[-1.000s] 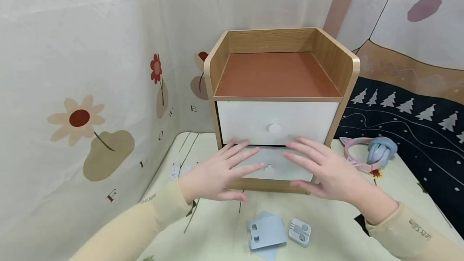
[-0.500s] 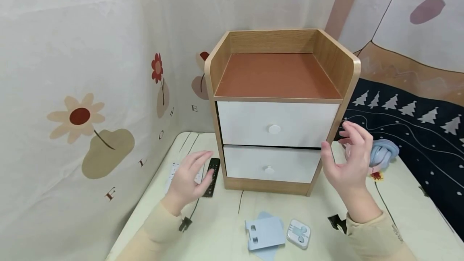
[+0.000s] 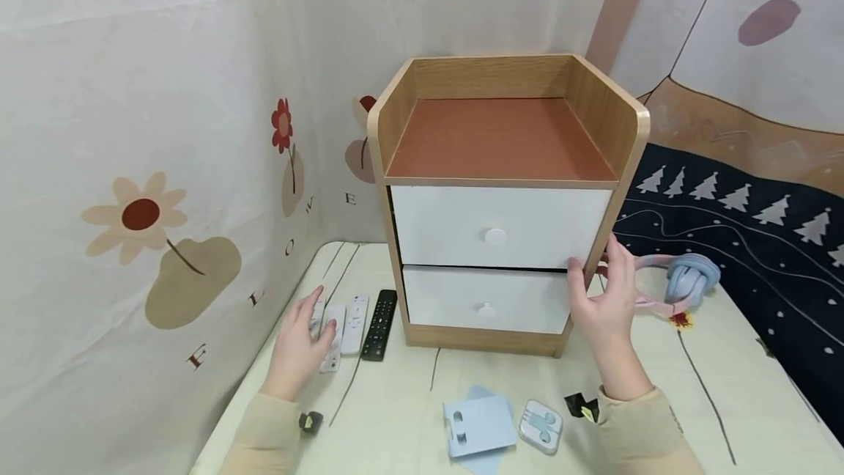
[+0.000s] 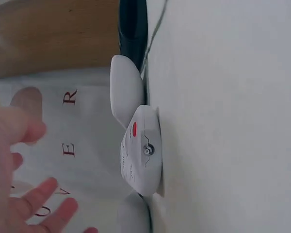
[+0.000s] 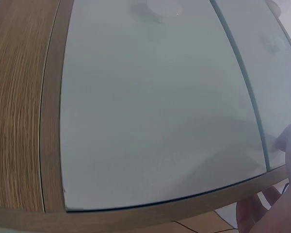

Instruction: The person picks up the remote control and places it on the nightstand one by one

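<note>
My left hand (image 3: pixel 297 350) hovers beside a row of white remote controls (image 3: pixel 354 325), its fingers loosely bent around nothing. A black remote control (image 3: pixel 379 325) lies at the row's right end, beside the small wooden cabinet (image 3: pixel 484 341). Seen end-on in the left wrist view, a white remote (image 4: pixel 141 158) with a red button lies past the spread fingers. My right hand (image 3: pixel 605 321) is at the cabinet's right front edge. Its thumb lies over the front near the gap between the white upper drawer (image 3: pixel 448 229) and lower drawer (image 3: pixel 448 299), its fingers along the side.
Blue earphones in a clear case (image 3: pixel 541 426) and a light blue folded card piece (image 3: pixel 484 427) lie in front of the cabinet. A pink headband (image 3: pixel 649 306) with a blue knot sits right of it. Printed curtains (image 3: pixel 165 57) close in the left and back.
Both hands have drawn apart from before the drawers. The left went out to the remotes at left; the right swung out, then came back in to the cabinet's right edge. The drawers stay closed.
</note>
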Available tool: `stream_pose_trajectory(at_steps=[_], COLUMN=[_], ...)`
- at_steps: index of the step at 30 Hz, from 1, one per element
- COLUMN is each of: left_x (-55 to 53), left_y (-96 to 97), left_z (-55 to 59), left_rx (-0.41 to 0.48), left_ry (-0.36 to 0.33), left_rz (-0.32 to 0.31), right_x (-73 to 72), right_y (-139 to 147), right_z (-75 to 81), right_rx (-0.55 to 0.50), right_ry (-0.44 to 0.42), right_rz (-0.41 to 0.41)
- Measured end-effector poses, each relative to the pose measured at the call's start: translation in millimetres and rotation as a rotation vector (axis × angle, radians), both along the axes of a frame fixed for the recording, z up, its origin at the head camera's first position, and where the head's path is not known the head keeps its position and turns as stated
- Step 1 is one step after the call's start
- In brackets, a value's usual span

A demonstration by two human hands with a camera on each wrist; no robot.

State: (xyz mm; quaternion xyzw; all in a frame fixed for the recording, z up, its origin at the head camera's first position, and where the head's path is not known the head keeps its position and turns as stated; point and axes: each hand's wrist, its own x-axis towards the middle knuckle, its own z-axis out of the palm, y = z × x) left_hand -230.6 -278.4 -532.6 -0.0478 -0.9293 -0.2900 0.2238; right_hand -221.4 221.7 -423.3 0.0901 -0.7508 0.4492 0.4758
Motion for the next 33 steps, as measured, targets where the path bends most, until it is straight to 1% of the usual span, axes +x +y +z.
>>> stream_pose_trajectory(at_steps=[4, 7, 11, 14, 19, 21, 25, 30, 33], left_x=[1.7, 6.6, 12.4, 13.2, 9.9, 8.1, 5.7, 6.3, 6.7], left_y=[-6.4, -9.5, -13.1, -15.7, -18.8, -19.4, -20.3, -20.4, -19.5], left_z=[-3.2, -6.2, -11.2, -13.8, -13.9, -13.8, -13.3, -13.5, -13.3], left_rx=[0.007, 0.019, 0.042, 0.050, 0.047, 0.029, -0.005, -0.034, -0.054], left_ry=[-0.093, -0.159, -0.230, -0.264, -0.304, -0.311, -0.319, -0.351, -0.355], left_rz=[0.006, 0.019, 0.048, 0.068, 0.091, 0.099, 0.119, 0.157, 0.182], right_x=[-1.1, 0.7, 2.5, 3.4, 5.4, 6.1, 6.5, 7.6, 8.6], right_y=[-2.5, -2.6, -0.2, 1.6, 3.3, 3.9, 6.0, 7.1, 6.8], right_z=[-4.8, -6.7, -9.4, -9.0, -5.6, -4.4, -3.8, -4.0, -3.3], right_rx=[-0.034, -0.046, -0.041, -0.023, 0.015, 0.026, 0.052, 0.056, 0.058], right_ry=[-0.007, -0.015, -0.023, -0.012, 0.012, 0.018, 0.001, -0.007, 0.000], right_rz=[0.011, 0.026, 0.042, 0.046, 0.045, 0.043, 0.031, 0.012, 0.002])
